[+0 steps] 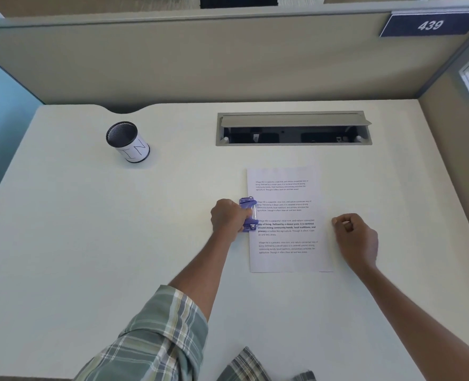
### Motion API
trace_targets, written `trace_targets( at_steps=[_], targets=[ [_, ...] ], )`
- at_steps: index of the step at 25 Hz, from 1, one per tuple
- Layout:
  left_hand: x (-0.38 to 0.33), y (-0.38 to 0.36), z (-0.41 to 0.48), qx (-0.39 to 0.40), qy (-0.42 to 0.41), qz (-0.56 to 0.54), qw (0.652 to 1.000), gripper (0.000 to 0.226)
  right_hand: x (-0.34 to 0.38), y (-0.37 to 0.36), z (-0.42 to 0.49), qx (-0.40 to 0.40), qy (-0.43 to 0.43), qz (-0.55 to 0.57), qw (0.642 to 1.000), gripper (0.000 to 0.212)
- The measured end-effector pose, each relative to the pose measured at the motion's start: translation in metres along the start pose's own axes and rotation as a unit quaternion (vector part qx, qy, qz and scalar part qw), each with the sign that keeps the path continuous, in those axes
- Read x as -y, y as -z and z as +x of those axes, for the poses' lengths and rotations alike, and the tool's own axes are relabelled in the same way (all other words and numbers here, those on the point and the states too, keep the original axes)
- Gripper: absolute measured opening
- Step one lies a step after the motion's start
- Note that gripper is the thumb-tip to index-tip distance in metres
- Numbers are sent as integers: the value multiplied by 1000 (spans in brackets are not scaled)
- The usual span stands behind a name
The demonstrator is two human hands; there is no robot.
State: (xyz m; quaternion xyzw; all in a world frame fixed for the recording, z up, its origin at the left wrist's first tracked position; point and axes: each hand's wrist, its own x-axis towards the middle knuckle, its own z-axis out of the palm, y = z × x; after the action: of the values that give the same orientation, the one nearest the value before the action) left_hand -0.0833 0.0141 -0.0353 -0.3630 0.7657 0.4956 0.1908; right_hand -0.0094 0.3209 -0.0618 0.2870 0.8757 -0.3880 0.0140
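Nearest to the viewer, a checked sleeve (156, 339) covers the left upper arm, and both forearms reach forward over the pale counter (117, 257). The left hand (227, 217) has its fingers clamped on a purple hole punch (249, 213). The punch sits directly in front of these fingers, on the left edge of a printed sheet (285, 237), about halfway along that edge. The sheet lies flat on the counter, between the two hands, and its text reads upright for the person.

The right hand (355, 237) is just beside the right edge of the sheet. Its fingers are curled together into a loose fist, and nothing shows inside them. I cannot tell if they touch the paper.

Farther away, well to the left of the left fingers, a black mesh cup (128, 141) with a white label "IN" stands upright. Beyond the sheet, an open cable box (293, 129) is set into the counter. Behind it rises a beige partition (200, 64), which carries a dark plate (430, 24) with "439" far beyond the right fingers.
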Motion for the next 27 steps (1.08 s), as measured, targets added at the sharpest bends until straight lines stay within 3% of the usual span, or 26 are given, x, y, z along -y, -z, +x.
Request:
trace_targets(
  at_steps=[5, 12, 17, 20, 22, 24, 27],
  targets=[
    [0, 7, 0, 14, -5, 29, 999, 42, 3, 0, -2, 3, 12, 3, 1000, 10],
    [-7, 23, -7, 113, 6, -56, 992, 52, 6, 9, -7, 45, 5, 23, 999, 6],
    [-5, 20, -29, 66, -47, -64, 995, 53, 7, 12, -16, 61, 18, 18, 998, 15],
    [14, 10, -57, -15, -150, 1, 989, 44, 3, 12, -28, 62, 31, 18, 997, 20],
    [37, -5, -82, -50, -244, 75, 966, 31, 0, 13, -39, 60, 39, 7, 997, 25],
    [68, -21, -105, -49, -358, 147, 921, 15, -4, 12, -52, 57, 54, -22, 997, 31],
    [113, -41, -119, -41, -500, 276, 820, 34, -8, 12, -71, 54, 66, -53, 995, 37]
  ],
)
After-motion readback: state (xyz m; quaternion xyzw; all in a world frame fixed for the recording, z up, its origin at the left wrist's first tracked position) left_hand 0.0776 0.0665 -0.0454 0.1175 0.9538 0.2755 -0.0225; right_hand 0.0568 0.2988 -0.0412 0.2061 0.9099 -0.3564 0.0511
